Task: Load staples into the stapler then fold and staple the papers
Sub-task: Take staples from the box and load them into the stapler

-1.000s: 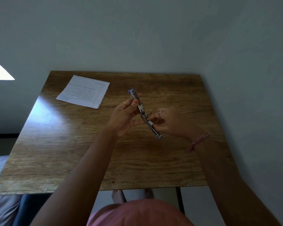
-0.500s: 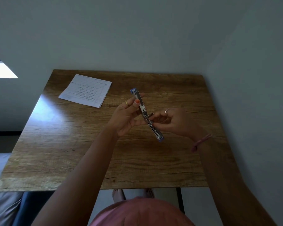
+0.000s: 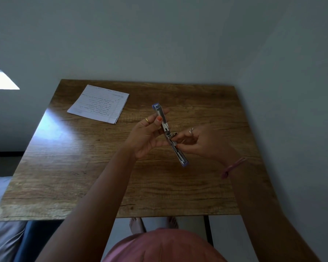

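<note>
You hold the slim silver metal stapler with blue plastic end caps above the middle of the brown wood-grain table, swung fully open into one long strip. It runs diagonally, far end up and to the left, near end down and to the right, and clear of the table surface.

Your left hand grips the upper half: thumb pressed on the near face, fingers curled behind. A gold ring sits on one finger of that hand.

Your right hand is closed in a narrow pinch at the hinge area in the middle of the strip, fingertips touching the metal. Whether staples sit between those fingertips cannot be told; the detail is too small. A silver ring shows on that hand and a pink cord bracelet circles its wrist.

The white lined sheets of paper with handwriting lie flat and unfolded at the far left corner of the table, well apart from both hands.
</note>
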### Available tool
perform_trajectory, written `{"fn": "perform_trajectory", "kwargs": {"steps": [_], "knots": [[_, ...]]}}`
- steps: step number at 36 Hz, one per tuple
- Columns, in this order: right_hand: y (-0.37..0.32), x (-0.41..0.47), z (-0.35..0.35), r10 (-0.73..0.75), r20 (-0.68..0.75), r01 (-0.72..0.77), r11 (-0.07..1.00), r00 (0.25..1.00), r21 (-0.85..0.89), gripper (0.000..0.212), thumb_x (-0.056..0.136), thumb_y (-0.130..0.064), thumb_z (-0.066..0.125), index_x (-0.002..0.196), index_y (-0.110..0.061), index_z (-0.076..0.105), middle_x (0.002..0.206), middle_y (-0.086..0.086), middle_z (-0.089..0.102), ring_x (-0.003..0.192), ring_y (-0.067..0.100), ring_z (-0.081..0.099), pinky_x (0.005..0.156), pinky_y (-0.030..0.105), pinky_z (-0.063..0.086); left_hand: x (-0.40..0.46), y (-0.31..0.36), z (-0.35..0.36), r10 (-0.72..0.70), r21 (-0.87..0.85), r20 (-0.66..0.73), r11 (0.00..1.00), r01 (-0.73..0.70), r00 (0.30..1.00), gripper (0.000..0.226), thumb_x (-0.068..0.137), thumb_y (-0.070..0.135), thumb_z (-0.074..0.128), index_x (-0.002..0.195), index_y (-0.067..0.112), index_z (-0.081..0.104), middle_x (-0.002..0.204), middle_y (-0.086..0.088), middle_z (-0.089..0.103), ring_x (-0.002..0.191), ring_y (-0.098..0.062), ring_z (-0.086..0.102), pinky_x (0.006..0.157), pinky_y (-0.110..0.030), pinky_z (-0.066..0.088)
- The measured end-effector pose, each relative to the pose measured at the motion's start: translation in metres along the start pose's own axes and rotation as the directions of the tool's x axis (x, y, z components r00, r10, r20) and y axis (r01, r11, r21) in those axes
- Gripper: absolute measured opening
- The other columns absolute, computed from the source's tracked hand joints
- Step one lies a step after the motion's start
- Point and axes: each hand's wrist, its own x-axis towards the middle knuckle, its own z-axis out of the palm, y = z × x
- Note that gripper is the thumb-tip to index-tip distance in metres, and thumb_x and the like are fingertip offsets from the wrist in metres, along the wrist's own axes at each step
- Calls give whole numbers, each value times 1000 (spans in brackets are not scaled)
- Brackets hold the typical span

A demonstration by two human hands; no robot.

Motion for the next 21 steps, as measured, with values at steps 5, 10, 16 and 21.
{"fn": "perform_trajectory", "kwargs": {"steps": [5, 10, 16, 21], "knots": [[4, -1, 2, 11, -11, -10, 997, 1000, 80, 22, 80, -19, 75, 102, -23, 73, 97, -3, 74, 80, 11, 71, 74, 23, 57, -1, 2, 0, 0, -8, -14, 1000, 0, 1000, 33, 92, 22, 55, 124, 19, 62, 87, 6, 65, 86, -13, 65, 81, -57, 56], [7, -1, 2, 37, 30, -39, 994, 999, 100, 22, 80, -22, 75, 101, -22, 73, 100, -6, 74, 82, 12, 71, 76, 29, 58, 0, 2, 2, -27, 2, -22, 1000, 27, 999, 35, 94, 20, 53, 128, 17, 59, 90, 2, 61, 87, -13, 63, 81, -56, 56], [8, 0, 4, 33, 42, -34, 999, 999, 22, 24, 84, -21, 71, 108, -27, 72, 105, -15, 71, 82, -2, 67, 69, 9, 50, 2, 0, -2, -21, -12, -33, 1000, 21, 999, 36, 91, 22, 57, 126, 18, 61, 89, 5, 66, 88, -13, 65, 79, -54, 57], [9, -7, 6, -24, -6, 24, 1000, 1000, 2, 31, 87, -24, 66, 116, -35, 66, 87, -23, 68, 77, 2, 69, 67, 12, 52, 3, 3, -3, -9, -37, -43, 999, 7, 999, 32, 90, 23, 58, 121, 20, 65, 93, 1, 65, 88, -15, 67, 72, -48, 58]]}}
